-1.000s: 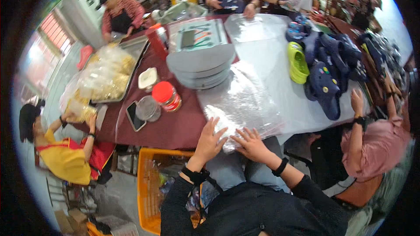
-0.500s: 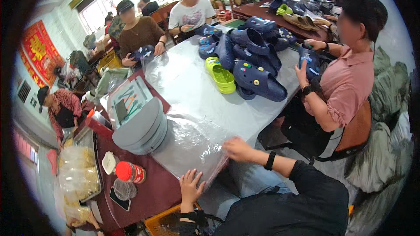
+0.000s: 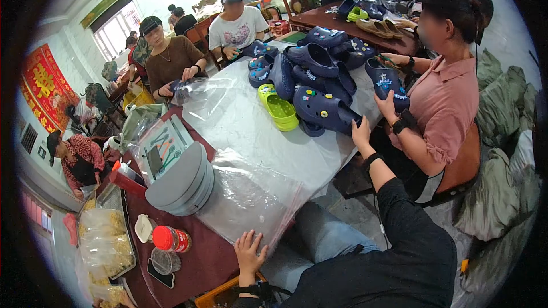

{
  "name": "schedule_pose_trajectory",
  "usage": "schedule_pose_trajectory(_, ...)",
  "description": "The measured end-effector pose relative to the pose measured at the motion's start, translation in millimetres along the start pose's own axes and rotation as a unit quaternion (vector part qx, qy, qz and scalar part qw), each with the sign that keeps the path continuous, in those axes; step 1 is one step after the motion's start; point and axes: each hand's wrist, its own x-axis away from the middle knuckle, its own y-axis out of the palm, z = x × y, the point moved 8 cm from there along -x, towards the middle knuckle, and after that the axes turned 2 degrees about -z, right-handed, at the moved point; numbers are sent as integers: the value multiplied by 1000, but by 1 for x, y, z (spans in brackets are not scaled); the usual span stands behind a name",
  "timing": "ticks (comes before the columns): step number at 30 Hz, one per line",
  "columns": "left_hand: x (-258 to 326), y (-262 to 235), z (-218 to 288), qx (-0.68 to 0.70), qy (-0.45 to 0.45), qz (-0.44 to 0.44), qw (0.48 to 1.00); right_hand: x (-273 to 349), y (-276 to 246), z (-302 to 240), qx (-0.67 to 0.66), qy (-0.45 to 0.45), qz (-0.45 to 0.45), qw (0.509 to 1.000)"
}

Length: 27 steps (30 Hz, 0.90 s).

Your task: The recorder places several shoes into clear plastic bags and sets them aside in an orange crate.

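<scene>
Left hand [image 3: 250, 255], bottom centre of frame: palm down, fingers spread and fairly straight, resting at the lower edge of the clear plastic bags [image 3: 245, 188]; nothing grasped. Bags lie flat across the middle, over the seam between maroon tablecloth [image 3: 208, 248] and white table covering [image 3: 268, 142].

Right hand [image 3: 362, 135], right of centre: reaching out, thumb and fingers at the near end of a large navy clog [image 3: 325, 111] with round charms. Fingers partly bent; cannot tell whether they've closed on it. That clog sits at the front of the navy clog pile [image 3: 314, 57], upper centre-right, just beside a lime-green clog [image 3: 278, 108].

Stack of grey half-round boards [image 3: 181, 185] left of the bags. Lower left: red-lidded jar [image 3: 171, 239], clear round tub [image 3: 166, 261], smartphone [image 3: 160, 274], white container [image 3: 145, 228]. Orange crate [image 3: 220, 295] partly visible at bottom edge, below the tablecloth.

Co-worker in pink shirt [image 3: 448, 102], right side, holds another navy clog [image 3: 388, 84]. Co-worker in brown top [image 3: 177, 60], upper left, handles a clog at a clear bag.
</scene>
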Motion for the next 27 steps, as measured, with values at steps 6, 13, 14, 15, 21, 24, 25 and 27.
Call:
schedule_pose_trajectory(6, 4, -1, -1, -4, -8, -5, 1000, 20, 4, 14, -23, 123, -17, 992)
schedule_pose_trajectory(13, 1, -3, 4, 0, -9, -8, 1000, 61, 25, 33, -159, 89, -192, 964)
schedule_pose_trajectory(14, 0, -4, 6, -1, -7, -8, 1000, 66, 19, 36, -172, 87, -163, 968)
schedule_pose_trajectory(15, -1, -4, 8, 5, -8, -11, 1000, 68, 14, 37, -185, 84, -133, 970)
schedule_pose_trajectory(21, 6, 10, -8, -4, -12, -21, 1000, 118, 20, 26, -418, 237, -264, 836)
schedule_pose_trajectory(24, 0, 8, 0, 18, -16, -33, 999, 131, 21, 16, -430, 171, -416, 783)
schedule_pose_trajectory(25, 1, 3, 2, 35, -23, -38, 998, 138, 16, 15, -429, 173, -419, 781)
schedule_pose_trajectory(27, 1, -3, 3, 47, -36, -30, 998, 153, 1, 5, -419, 178, -439, 775)
